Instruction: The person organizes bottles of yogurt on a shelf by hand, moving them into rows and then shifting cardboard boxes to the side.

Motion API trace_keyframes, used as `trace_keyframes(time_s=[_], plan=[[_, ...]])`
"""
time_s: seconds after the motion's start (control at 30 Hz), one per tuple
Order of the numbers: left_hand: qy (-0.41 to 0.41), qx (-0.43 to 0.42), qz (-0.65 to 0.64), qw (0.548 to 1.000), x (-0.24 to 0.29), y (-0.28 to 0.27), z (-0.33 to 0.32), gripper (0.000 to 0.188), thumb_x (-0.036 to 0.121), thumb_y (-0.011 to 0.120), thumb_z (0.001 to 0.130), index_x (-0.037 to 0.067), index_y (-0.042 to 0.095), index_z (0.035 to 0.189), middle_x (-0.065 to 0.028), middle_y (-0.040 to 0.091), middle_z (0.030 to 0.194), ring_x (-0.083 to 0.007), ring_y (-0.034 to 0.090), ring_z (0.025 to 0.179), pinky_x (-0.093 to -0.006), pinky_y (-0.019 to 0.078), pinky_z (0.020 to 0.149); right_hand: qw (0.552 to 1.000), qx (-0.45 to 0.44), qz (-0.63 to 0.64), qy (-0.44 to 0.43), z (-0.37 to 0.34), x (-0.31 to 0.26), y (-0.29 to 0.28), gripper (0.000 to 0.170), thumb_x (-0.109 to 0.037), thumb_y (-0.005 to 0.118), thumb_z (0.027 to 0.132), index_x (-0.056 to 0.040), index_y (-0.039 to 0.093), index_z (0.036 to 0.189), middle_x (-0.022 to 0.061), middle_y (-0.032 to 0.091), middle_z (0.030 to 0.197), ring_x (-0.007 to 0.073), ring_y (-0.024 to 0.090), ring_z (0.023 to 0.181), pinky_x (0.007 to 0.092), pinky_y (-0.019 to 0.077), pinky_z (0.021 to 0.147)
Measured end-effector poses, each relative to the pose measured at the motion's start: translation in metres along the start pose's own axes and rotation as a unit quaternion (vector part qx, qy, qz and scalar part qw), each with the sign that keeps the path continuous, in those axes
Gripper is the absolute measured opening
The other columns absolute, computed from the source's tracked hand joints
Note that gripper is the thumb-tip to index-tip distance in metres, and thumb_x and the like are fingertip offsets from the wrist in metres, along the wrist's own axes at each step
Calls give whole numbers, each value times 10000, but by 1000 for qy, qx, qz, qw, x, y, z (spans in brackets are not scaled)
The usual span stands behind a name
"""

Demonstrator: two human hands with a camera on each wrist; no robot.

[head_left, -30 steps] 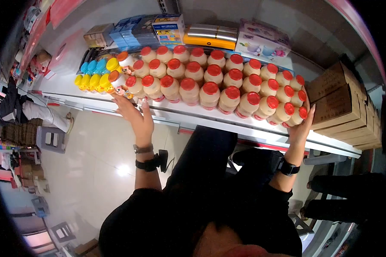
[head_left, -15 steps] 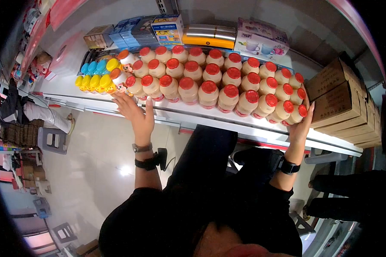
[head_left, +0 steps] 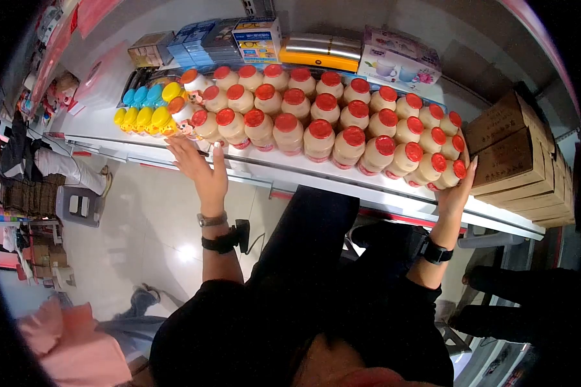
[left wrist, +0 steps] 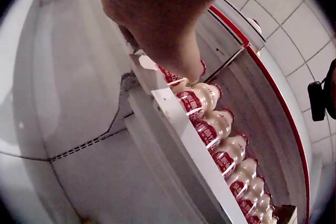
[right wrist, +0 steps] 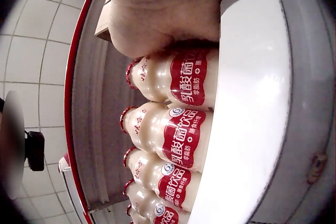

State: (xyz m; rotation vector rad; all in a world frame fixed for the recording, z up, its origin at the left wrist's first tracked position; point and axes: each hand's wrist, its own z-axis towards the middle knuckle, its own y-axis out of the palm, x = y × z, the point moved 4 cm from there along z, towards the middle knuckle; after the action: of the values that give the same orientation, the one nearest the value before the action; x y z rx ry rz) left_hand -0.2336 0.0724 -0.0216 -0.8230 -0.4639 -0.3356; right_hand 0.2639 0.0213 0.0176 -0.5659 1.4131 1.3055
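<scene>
Several rows of cream-coloured drink bottles (head_left: 288, 137) with red caps stand close together on a white shelf (head_left: 284, 165) in the head view. At the left end of the rows, my left hand (head_left: 200, 171) lies at the shelf's front edge, fingers spread and thumb raised beside a front bottle. My right hand (head_left: 457, 188) rests with extended fingers along the right end, against the last red-capped bottle (head_left: 447, 175). In the right wrist view the hand's heel is right at a bottle with a red label (right wrist: 184, 79). The left wrist view hides most of the left fingers.
Small yellow-capped bottles (head_left: 145, 120) and blue-capped ones (head_left: 153, 95) stand left of the rows. Cardboard boxes (head_left: 513, 155) stack up at the right. Behind are a purple-white box (head_left: 400, 59) and a yellow box (head_left: 319, 53). A person in pink (head_left: 77, 345) is at lower left.
A person in pink has come into view at the lower left. Both hands keep nearly the same places at the two ends of the bottle rows; the head view has shifted slightly.
</scene>
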Motion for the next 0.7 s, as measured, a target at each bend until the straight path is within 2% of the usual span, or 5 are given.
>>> trace_keyframes(time_s=[0.13, 0.23, 0.4, 0.7], plan=[[-6, 10, 10, 1000, -16, 3, 0, 917, 443, 582, 960, -5, 66, 1572, -280, 15, 1634, -480, -10, 1506, -635, 13, 1167, 1000, 5, -20, -8, 0, -1, 0, 691, -553, 315, 1045, -37, 372, 1500, 155, 430, 1510, 300, 432, 1382, 447, 368, 1135], [-4, 10, 11, 1000, -13, 1, 1, 935, 445, 601, 952, -6, 65, 1572, -286, 17, 1632, -487, -4, 1503, -633, 17, 1168, 1000, 25, 0, 11, -3, -2, 3, 695, -553, 315, 1045, -33, 367, 1502, 155, 422, 1516, 299, 429, 1385, 445, 363, 1139], [30, 13, 7, 999, -9, -1, 2, 976, 459, 643, 930, -10, 73, 1569, -306, 17, 1623, -504, 6, 1496, -618, 33, 1176, 1000, 9, 2, 2, -2, -1, 1, 702, -556, 318, 1044, -29, 357, 1506, 155, 411, 1524, 297, 424, 1388, 441, 361, 1138], [38, 13, -3, 999, -2, 0, -9, 996, 418, 660, 924, -46, 49, 1559, -331, -15, 1612, -506, -10, 1494, -581, 41, 1194, 1000, 5, 15, 6, -1, -2, 3, 697, -554, 316, 1047, -32, 361, 1506, 148, 424, 1517, 293, 421, 1392, 435, 350, 1144]])
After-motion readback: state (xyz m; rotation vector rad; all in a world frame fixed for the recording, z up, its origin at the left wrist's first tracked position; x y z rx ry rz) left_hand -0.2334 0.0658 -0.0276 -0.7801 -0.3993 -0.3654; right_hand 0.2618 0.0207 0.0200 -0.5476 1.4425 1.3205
